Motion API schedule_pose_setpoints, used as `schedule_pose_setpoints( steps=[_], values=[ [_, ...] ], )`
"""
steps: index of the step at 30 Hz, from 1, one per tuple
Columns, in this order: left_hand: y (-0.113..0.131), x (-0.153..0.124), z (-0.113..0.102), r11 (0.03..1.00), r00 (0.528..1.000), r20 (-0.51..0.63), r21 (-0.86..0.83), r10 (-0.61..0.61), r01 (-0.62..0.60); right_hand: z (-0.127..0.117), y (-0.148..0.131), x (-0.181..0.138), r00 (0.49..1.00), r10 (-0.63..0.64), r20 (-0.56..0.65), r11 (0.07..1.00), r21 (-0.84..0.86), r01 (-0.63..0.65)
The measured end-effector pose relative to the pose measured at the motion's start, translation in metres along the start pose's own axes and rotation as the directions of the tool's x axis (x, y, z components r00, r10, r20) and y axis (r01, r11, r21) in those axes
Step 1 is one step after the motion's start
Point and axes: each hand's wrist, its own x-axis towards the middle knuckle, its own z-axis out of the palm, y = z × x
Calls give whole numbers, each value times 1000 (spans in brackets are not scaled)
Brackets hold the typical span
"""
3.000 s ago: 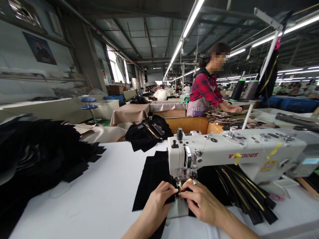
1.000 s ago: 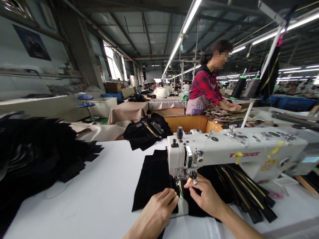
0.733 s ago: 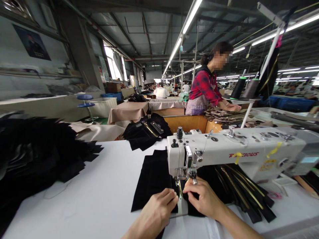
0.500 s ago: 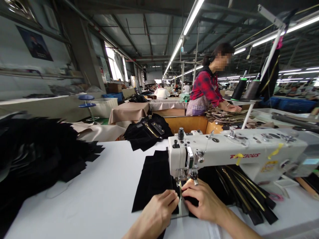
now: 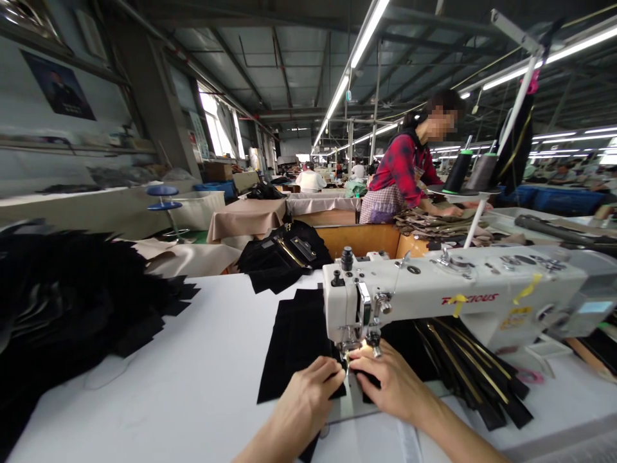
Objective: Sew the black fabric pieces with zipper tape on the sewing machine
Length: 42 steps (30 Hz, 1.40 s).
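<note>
The black fabric panel (image 5: pixel 292 347) lies under the sewing machine's head (image 5: pixel 340 305) — likely light, limp, best held by its edges — your left hand (image 5: pixel 308 389) pinching it, your right hand (image 5: pixel 390 379) with thumb and fingers apart.

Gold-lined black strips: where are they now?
In the head view, the gold-lined black strips lie fanned at lower right, to the right of the right hand, below the sewing machine arm.
</note>
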Motion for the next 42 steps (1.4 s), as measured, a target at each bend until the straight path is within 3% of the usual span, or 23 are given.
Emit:
schedule_pose_setpoints(
  steps=[4,8,21,28,32,42],
  values=[
    [-7,2,-1,981,984,-81,-128,-160,149,7,-1,3,998,64,5,995,70,-64],
    [-9,5,-4,947,966,-83,-234,-247,222,13,0,8,996,92,5,993,68,-92],
    [-3,10,-11,879,936,-57,-366,-347,304,21,10,6,988,152,21,986,58,-153],
    [-5,10,-8,895,937,-77,-331,-341,298,17,11,10,990,117,84,990,70,-123],
    [-3,8,-8,924,950,-83,-273,-301,269,19,9,11,988,138,63,988,68,-142],
    [-5,1,0,998,997,-52,-14,-63,62,22,7,10,991,135,8,987,90,-135]
  ],
)
